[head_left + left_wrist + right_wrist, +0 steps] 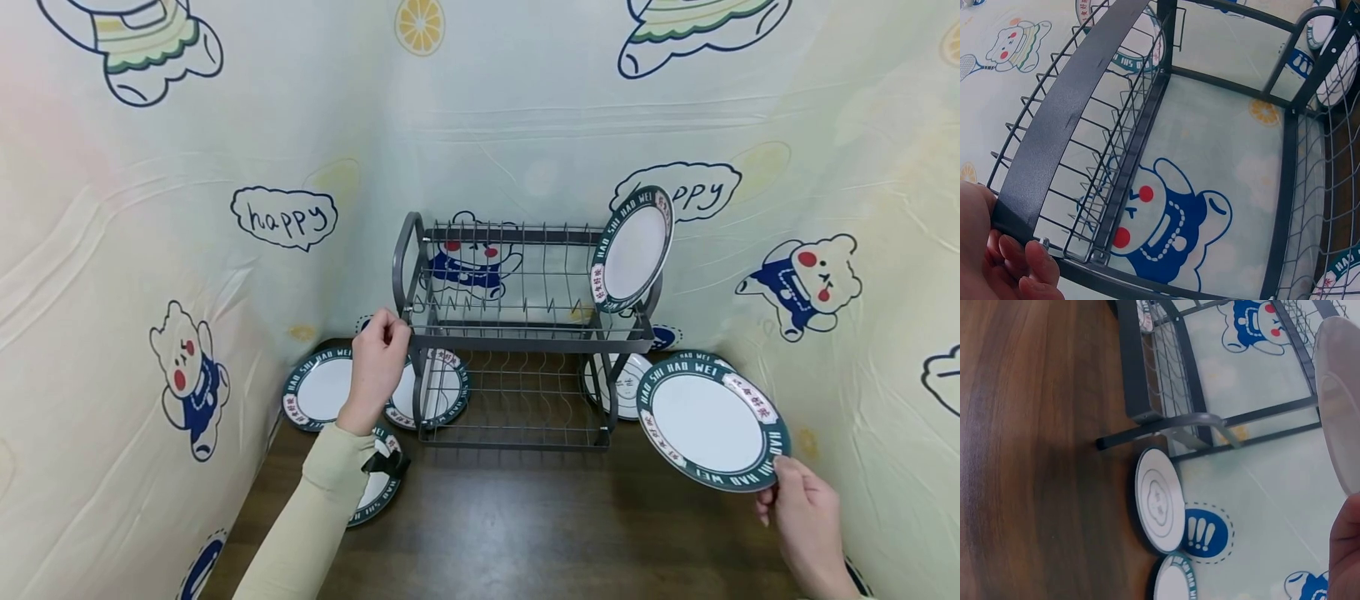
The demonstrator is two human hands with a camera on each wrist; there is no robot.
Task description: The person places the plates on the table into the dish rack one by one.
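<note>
A two-tier dark metal dish rack (525, 343) stands on the brown table against the cloth backdrop. My left hand (378, 362) grips its upper tier at the front left corner; in the left wrist view the fingers (1041, 262) curl at the end of the dark rail. In my right hand (810, 517) a white plate (708, 421) with a green lettered rim is pinched by its lower right edge, tilted and raised at the rack's right. The right wrist view shows that plate's pale underside (1341, 406). Another such plate (637, 250) leans upright at the upper tier's right end.
Several plates lie about the rack's left side, one plate (322, 390) at the far left. Behind the rack's right leg, an upside-down plate (1160, 500) lies near another plate (1175, 581). A patterned cloth (510, 125) encloses the back and sides of the table (510, 517).
</note>
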